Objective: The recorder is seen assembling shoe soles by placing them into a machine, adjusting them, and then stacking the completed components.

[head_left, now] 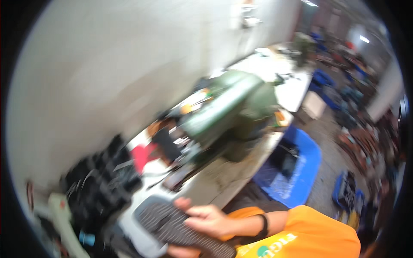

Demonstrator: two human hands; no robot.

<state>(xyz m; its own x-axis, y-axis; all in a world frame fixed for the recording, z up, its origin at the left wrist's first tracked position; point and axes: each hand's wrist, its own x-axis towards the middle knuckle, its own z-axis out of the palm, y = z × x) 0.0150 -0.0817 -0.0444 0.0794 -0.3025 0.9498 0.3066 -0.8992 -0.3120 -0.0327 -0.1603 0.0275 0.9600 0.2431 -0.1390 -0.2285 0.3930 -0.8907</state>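
A dark grey, striped piece that looks like a shoe upper (172, 221), with a lighter grey edge, lies across both my hands near the lower edge. My right hand (208, 220), with a dark band on its wrist, grips it from above, thumb and fingers bent over the striped face. Only part of my left hand (184, 251) shows, under the lower side of the piece; its fingers are mostly hidden. Beyond my hands stands a green sewing machine (228, 109) on a white table (215, 182). The picture is blurred by motion.
Black pieces (103, 176) are heaped at the table's left end. A red scrap (141, 157) and small tools lie beside the machine. A blue tub (307, 161) with dark items stands on the floor at right. Piles of shoe-like pieces (361, 142) cover the floor farther right.
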